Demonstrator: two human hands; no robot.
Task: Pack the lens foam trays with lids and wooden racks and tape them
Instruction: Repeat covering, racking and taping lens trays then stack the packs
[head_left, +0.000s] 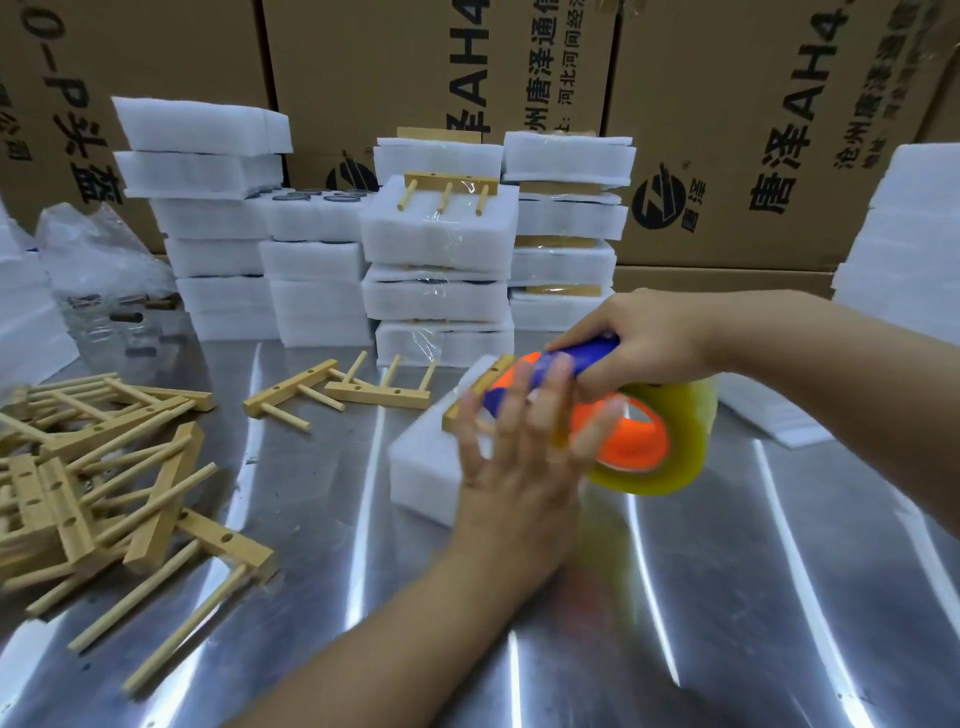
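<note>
1. counter (737, 582): polished metal. risk: it looks slick, so a pack may slide under a tape pull.
2. left grip (519, 467): released, fingers spread flat and blurred over the pack top. risk: fingers sit in the tape's path and could get stuck under it.
3. foam tray pack (421, 467): white, on the counter at centre, with a wooden rack (496, 370) lying on top. risk: the rack could shift before it is taped down.
4. tape gun (639, 436): orange body, on the pack's right end.
5. right grip (654, 338): clenched round the blue handle.
6. loose racks (104, 467): heaped to the left.
7. taped stacks (441, 260): behind the pack. risk: tall piles that a jolt might tip.
8. cartons (727, 130): along the back.
</note>
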